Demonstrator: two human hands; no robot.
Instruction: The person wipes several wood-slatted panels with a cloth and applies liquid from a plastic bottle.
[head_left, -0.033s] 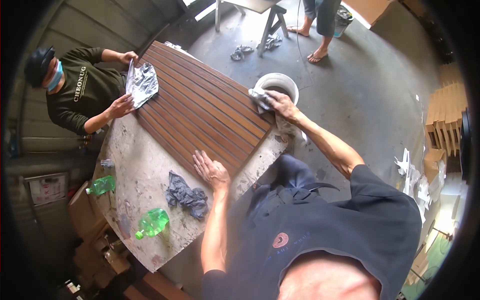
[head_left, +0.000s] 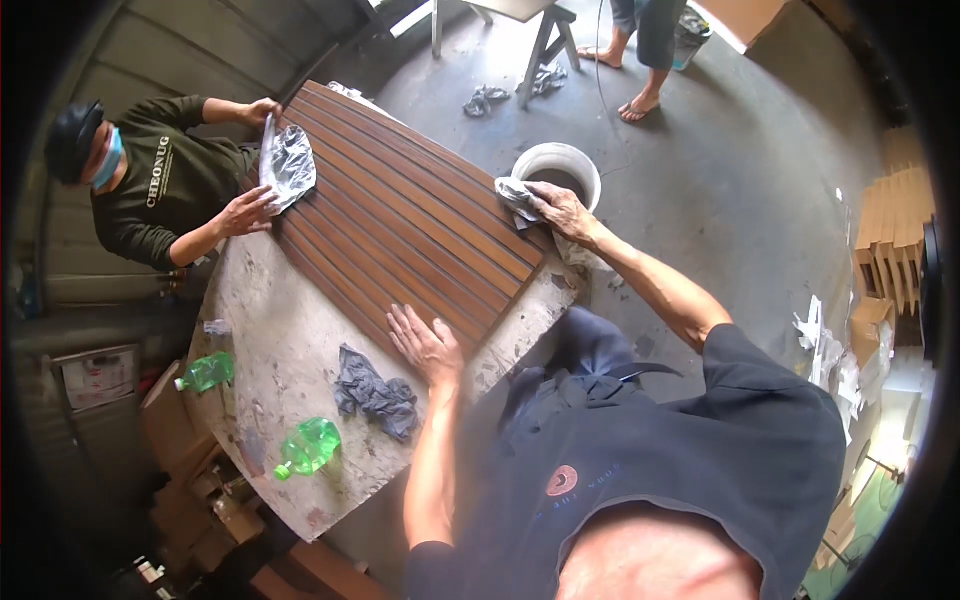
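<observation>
A slatted brown wooden panel (head_left: 400,210) lies on a stained pale worktable (head_left: 265,300). My left hand (head_left: 427,345) rests flat on the panel's near edge, its fingers spread. At the panel's right corner, my right hand (head_left: 563,212) grips a bunched grey-white rag (head_left: 517,198). Just beyond that hand stands a white bucket (head_left: 555,152) with dark contents. Close to my left hand, a crumpled dark grey cloth (head_left: 375,392) lies on the table. Across the panel's far left end, a co-worker's hands (head_left: 248,210) hold a silvery, crinkled sheet or bag (head_left: 293,170).
Two green plastic bottles, one nearer (head_left: 310,447) and one farther (head_left: 207,371), lie on the table's left part. Crumpled rags (head_left: 487,100) and a trestle (head_left: 545,50) are on the floor (head_left: 720,210) ahead, near another person's legs (head_left: 650,60). Stacked cardboard (head_left: 893,230) stands far right.
</observation>
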